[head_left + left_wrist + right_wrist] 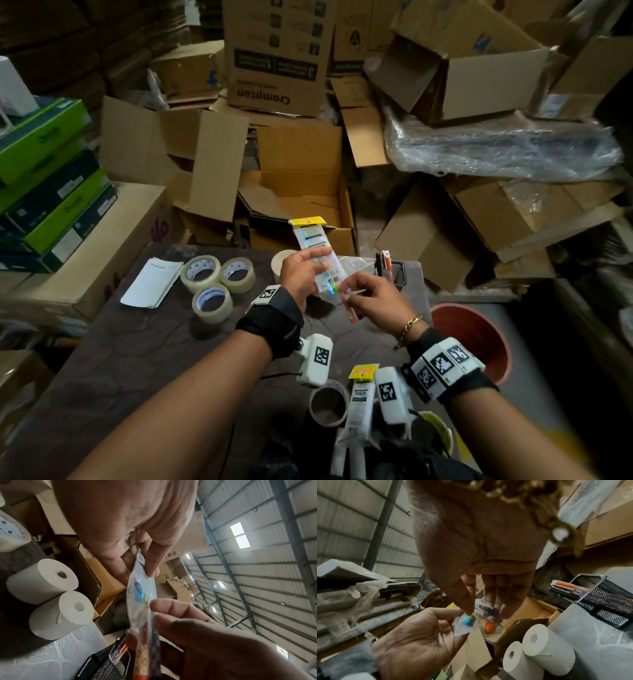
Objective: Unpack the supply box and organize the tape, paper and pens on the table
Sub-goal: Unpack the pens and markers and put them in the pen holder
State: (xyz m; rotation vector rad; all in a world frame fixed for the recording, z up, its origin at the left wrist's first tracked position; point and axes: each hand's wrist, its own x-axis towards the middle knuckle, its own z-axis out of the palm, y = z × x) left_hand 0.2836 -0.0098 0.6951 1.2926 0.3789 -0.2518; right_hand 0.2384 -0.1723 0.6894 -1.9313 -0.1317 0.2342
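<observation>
Both forearms outstretched, left hand (301,274) pinching pen packet (317,251), right hand (371,296) pinching pens (352,310).

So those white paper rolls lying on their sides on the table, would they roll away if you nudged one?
Probably, if pushed across their length: the paper rolls lie on their round sides. The two touch, so one may just bump its neighbour. They look solidly wound with small cores, so likely firm, not squashy, and fairly heavy for paper.

"Crompton" stood upside down on the tall far cardboard box (279,54), with the numerals 1 and 3 above it. Other labels were too blurred to read.
</observation>
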